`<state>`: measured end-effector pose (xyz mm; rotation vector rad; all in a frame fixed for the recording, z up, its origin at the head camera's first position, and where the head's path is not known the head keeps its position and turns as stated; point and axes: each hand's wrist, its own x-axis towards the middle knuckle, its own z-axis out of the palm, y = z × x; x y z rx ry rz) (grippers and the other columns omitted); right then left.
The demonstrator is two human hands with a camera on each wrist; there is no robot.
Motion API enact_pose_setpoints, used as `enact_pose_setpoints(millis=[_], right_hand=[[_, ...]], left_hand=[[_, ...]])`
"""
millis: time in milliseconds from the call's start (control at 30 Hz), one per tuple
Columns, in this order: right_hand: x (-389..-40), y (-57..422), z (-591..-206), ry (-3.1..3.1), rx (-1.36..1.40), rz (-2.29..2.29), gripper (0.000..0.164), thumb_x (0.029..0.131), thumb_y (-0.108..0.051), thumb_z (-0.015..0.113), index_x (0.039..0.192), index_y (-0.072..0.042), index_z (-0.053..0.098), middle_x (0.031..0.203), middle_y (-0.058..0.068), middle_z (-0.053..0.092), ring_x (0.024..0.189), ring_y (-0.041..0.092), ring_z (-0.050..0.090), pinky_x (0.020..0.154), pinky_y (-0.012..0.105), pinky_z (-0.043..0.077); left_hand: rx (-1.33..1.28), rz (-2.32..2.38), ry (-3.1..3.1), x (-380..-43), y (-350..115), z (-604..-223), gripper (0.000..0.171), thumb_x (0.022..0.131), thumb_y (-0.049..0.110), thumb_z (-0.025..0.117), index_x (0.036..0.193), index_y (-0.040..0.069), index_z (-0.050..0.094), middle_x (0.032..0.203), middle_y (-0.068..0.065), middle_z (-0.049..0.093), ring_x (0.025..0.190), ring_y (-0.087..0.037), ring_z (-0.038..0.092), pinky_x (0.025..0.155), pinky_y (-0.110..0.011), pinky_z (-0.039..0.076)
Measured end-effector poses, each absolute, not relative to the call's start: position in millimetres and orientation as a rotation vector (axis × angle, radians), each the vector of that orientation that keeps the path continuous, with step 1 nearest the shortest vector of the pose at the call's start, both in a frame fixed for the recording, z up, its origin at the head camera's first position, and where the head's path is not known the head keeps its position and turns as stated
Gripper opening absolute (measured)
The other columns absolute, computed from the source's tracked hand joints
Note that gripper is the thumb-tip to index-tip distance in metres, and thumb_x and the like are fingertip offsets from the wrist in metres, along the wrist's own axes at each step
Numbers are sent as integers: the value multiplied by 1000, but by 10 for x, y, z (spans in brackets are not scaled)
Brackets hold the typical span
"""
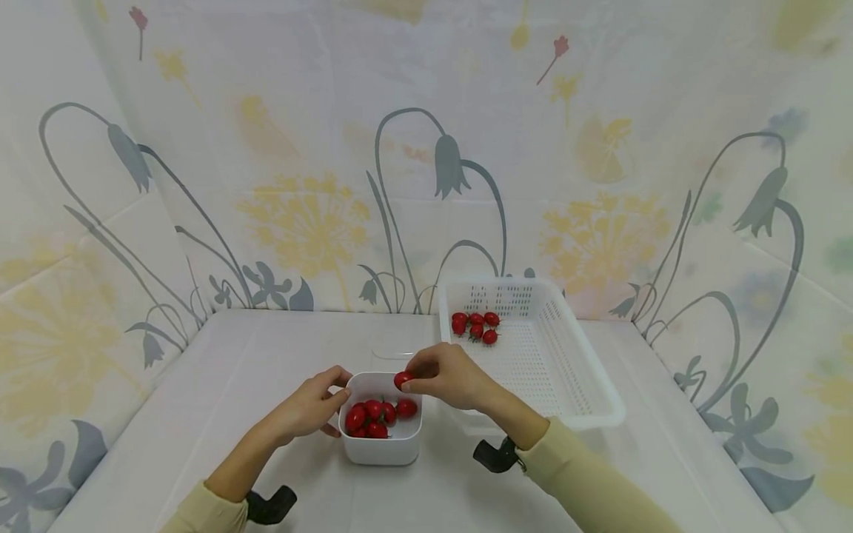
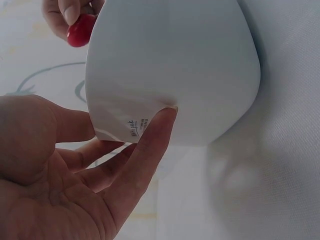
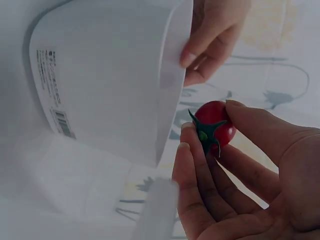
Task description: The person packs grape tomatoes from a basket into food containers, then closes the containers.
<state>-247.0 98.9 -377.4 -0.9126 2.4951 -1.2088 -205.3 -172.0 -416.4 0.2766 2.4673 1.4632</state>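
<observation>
A white plastic container [image 1: 381, 451] stands on the table with several red cherry tomatoes [image 1: 375, 409] inside. My left hand [image 1: 309, 406] holds it at the left side, thumb at the rim and fingers against the outer wall. Over the container's far right corner, my right hand [image 1: 453, 376] pinches one cherry tomato [image 1: 401, 380] between thumb and fingertips. The right wrist view shows that tomato's green calyx [image 3: 204, 134] turned toward the fingers, with the fruit just outside the container's rim in that view.
To the right and farther back sits a white perforated basket [image 1: 596, 370], with several more cherry tomatoes [image 1: 476, 331] grouped at its far left. A pale cloth [image 1: 280, 337] covers the table, and a flower-printed curtain [image 1: 413, 244] rises behind it.
</observation>
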Motion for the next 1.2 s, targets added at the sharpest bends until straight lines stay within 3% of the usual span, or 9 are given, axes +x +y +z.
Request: enact_pose_setpoints(millis=[533, 833, 1033, 1200], right_hand=[[-2352, 562, -4031, 2592, -945, -1077, 11, 91, -11, 78, 97, -2, 75, 86, 1, 73, 76, 7, 64, 70, 17, 58], [-2340, 433, -4118, 2732, -972, -889, 8, 89, -12, 80, 88, -6, 75, 75, -6, 69, 67, 5, 56, 62, 16, 52], [-2323, 383, -4154, 2806, -954, -796, 9, 89, -15, 81, 91, -8, 75, 73, -7, 67, 65, 5, 54, 60, 17, 50], [-2285, 352, -4150, 2837, -913, -715, 24, 90, -15, 80, 112, -10, 75, 87, -3, 73, 71, 7, 59, 72, 19, 57]], left_hand=[[322, 1465, 2445, -2054, -1737, -4145, 24, 105, 9, 53, 127, -1, 54, 131, -25, 57, 100, -30, 66, 62, -40, 64], [335, 1471, 2443, -2052, -1737, -4146, 24, 105, 8, 53, 127, -2, 54, 130, -25, 57, 95, -28, 63, 63, -41, 64], [345, 1479, 2441, -2045, -1739, -4148, 23, 105, 8, 54, 126, -2, 54, 129, -25, 57, 96, -27, 63, 62, -41, 64], [343, 1483, 2444, -2052, -1739, -4159, 23, 105, 8, 54, 125, -1, 55, 129, -24, 57, 96, -27, 64, 62, -41, 64]])
